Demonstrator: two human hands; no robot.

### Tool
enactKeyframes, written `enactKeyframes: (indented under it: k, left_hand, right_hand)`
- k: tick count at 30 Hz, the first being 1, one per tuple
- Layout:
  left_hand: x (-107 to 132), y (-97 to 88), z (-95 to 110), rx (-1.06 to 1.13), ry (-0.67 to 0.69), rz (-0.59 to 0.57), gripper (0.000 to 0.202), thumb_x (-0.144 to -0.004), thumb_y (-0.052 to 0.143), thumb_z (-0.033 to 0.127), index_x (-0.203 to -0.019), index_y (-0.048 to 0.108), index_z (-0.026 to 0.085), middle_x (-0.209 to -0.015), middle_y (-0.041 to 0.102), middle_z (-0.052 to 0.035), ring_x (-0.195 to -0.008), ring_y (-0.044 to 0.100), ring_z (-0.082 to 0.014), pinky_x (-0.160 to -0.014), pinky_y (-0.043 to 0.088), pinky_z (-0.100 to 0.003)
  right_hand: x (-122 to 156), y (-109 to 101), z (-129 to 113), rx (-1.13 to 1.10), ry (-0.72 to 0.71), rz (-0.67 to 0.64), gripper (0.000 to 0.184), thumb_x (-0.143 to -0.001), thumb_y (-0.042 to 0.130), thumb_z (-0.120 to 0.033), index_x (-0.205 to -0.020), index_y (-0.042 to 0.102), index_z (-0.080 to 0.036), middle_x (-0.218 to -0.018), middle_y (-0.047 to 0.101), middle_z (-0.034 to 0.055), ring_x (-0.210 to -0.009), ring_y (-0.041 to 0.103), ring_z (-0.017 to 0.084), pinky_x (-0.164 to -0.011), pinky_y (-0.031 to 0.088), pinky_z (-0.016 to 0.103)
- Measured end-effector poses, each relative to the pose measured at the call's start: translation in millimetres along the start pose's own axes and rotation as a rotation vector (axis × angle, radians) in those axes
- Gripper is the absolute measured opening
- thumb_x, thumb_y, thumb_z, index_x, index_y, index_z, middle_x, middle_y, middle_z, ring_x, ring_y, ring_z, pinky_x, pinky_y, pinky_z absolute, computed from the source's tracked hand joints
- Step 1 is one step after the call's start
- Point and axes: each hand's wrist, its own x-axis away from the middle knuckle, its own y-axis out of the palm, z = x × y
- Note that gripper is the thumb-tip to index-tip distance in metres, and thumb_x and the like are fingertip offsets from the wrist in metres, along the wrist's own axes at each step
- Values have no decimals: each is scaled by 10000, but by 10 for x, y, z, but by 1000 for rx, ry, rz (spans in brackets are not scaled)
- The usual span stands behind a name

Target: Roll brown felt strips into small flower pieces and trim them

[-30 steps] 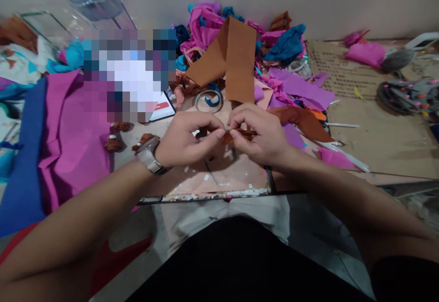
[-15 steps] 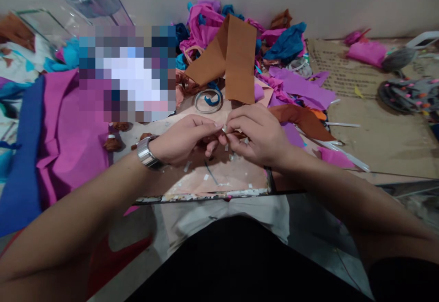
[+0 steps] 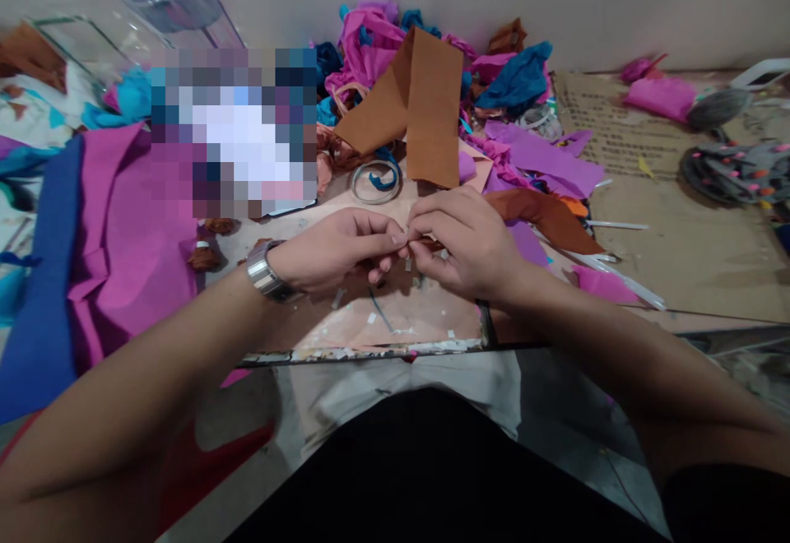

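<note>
My left hand point(image 3: 336, 248) and my right hand point(image 3: 472, 243) meet above the worktop, fingertips pinched together. A small brown piece point(image 3: 433, 243), like crepe paper, shows between the fingers of my right hand. What my left thumb and forefinger pinch is hidden at the point where the fingertips touch. Just behind the hands lie a roll of clear tape point(image 3: 355, 189) and a folded brown strip point(image 3: 434, 115). Several small rolled brown bundles point(image 3: 203, 257) lie left of my left hand, one with a white band round it.
Pink sheets point(image 3: 132, 239) and a blue sheet point(image 3: 53, 280) hang over the left edge. Crumpled pink and blue paper point(image 3: 364, 49) is heaped against the wall. A large bottle point(image 3: 176, 0) stands back left. Cardboard point(image 3: 617, 267) and a pincushion-like object point(image 3: 722, 173) are at right.
My left thumb and fingertips have shifted slightly and closed nearer to my right fingertips. A pale bit seen earlier between the fingertips is now mostly covered. The rest stays put.
</note>
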Motion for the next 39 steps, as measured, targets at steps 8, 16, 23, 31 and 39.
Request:
enactKeyframes:
  k: [8,16,23,31,39]
  left_hand:
    - [41,6,35,-781,567,219,201,-963,633,309,-818,702,189,-663,681,2,-568,558,-98,-564,409,-219]
    - [28,-15,-18,-1177,811,334,131,-923,594,182,-852,699,217,-711,696,-19,-615,603,-136,-559,379,-265]
    - [63,5,-16,-985,697,326,83,-934,618,256,-904,696,252,-753,730,-16,-650,644,-150,-611,455,-284]
    - [64,10,-20,-982,722,396,69,-945,653,283,-944,719,263,-742,740,-9,-669,677,-153,-645,505,-286]
    - [45,-44,-70,-1053,785,419,82,-948,675,271,-968,755,264,-767,762,-13,-703,707,-143,-674,534,-264]
  right_hand:
    - [-22,21,-52,-288,177,-24,37,-920,632,-210,-897,605,-221,-985,717,48,-924,663,195,-826,471,340]
    - [-64,-26,-115,-409,325,-77,52,-894,586,-181,-852,606,-202,-904,688,39,-839,617,169,-786,473,303]
    - [-63,-28,-127,-469,371,-80,58,-890,597,-192,-835,615,-198,-890,684,35,-833,610,164,-794,464,309]
    - [-70,-45,-132,-495,397,-66,56,-889,603,-184,-837,617,-199,-881,680,27,-803,606,148,-742,467,280]
    - [-66,-53,-118,-487,388,-56,49,-886,593,-167,-855,621,-193,-875,669,22,-788,586,137,-727,456,268]
